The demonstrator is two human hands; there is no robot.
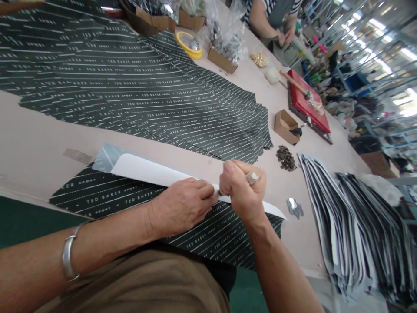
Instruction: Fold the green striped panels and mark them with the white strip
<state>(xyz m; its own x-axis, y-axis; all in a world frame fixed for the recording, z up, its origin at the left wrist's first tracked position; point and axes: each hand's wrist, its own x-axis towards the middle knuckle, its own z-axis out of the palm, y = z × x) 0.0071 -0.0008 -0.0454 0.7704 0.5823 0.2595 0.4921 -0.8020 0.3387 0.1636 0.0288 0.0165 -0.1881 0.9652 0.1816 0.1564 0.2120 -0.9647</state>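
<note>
Surface: pale pink workbench, dark green printed sheet.
Hands: together; left hand pressed white strip, right hand gripped pale-handled tool.
Hidden: tool tip, behind fingers.

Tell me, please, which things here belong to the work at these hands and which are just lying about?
In use: left hand, right hand, white strip, small tool, printed sheet.

Lying about: studs, red board, hammer, cardboard box, stacked strips.
</note>
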